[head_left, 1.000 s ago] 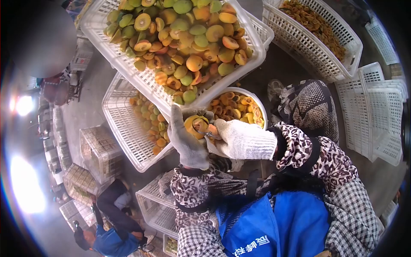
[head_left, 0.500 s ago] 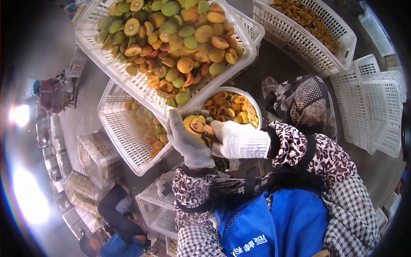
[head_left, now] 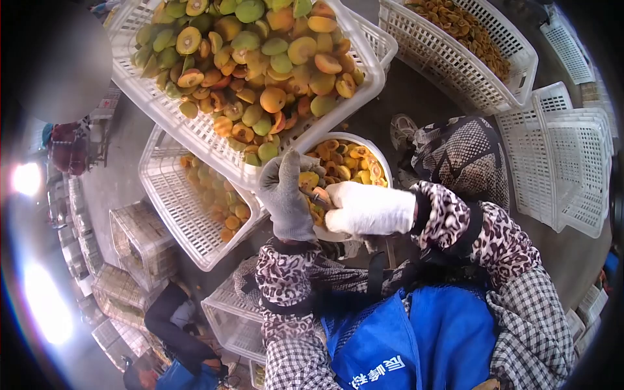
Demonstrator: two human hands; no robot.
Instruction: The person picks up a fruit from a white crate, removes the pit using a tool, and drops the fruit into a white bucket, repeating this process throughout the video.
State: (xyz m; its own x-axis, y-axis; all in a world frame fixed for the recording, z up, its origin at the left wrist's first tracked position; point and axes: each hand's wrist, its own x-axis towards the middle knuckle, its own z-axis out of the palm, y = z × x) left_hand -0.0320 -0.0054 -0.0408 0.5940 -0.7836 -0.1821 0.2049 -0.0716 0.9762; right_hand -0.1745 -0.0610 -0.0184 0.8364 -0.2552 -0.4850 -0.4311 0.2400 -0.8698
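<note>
My left hand, in a grey-stained glove, is raised over the round white tub, its fingers curled around a yellow fruit half that looks like apricot or peach. Much of that piece is covered by the glove. My right hand, in a white knitted glove, grips a small pitting tool with a thin dark metal end pointing at the fruit. Pitted orange-yellow halves lie in the tub beneath. Above stands a white crate heaped with green and orange halves, some with stones showing.
Below the full crate, another white crate holds orange halves. Shrivelled orange pieces fill a crate at upper right. Nested white crates stand at right. Another person sits at lower left near more crates.
My left hand has turned from palm-up, with the cut face showing, to more upright, covering much of the fruit. The pitting tool stays in my right hand. The view has shifted slightly.
</note>
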